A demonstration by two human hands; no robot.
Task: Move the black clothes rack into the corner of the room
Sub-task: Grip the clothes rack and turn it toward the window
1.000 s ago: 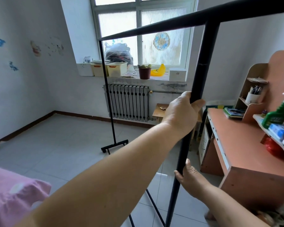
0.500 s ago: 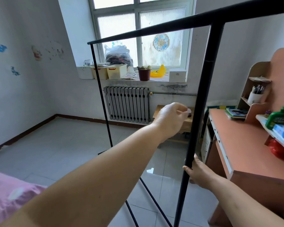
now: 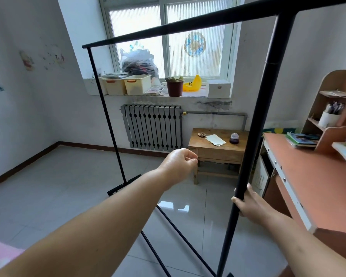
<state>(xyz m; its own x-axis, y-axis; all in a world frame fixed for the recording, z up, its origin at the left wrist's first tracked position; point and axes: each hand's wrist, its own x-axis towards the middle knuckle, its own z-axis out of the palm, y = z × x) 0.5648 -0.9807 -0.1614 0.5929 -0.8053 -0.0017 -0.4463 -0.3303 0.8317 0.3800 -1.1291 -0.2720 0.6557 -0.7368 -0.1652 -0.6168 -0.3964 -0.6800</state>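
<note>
The black clothes rack (image 3: pixel 262 108) stands on the tiled floor, its top bar running from upper right to the far post at the left. Its near post crosses the right half of the view. My right hand (image 3: pixel 248 202) grips that near post low down. My left hand (image 3: pixel 179 164) hovers in mid-air left of the post, fingers curled shut, holding nothing and not touching the rack. The rack's far foot (image 3: pixel 122 186) rests on the floor near the radiator.
A grey radiator (image 3: pixel 152 126) sits under the window sill, which carries bins, a plant pot and a bag. A small wooden table (image 3: pixel 218 150) stands beside it. An orange desk (image 3: pixel 308 176) with shelves lines the right. The room corner (image 3: pixel 58 140) lies at the left.
My left hand has let go of the near post and drawn away to the left. My right hand has stayed on the post. The rack's far end has shifted right.
</note>
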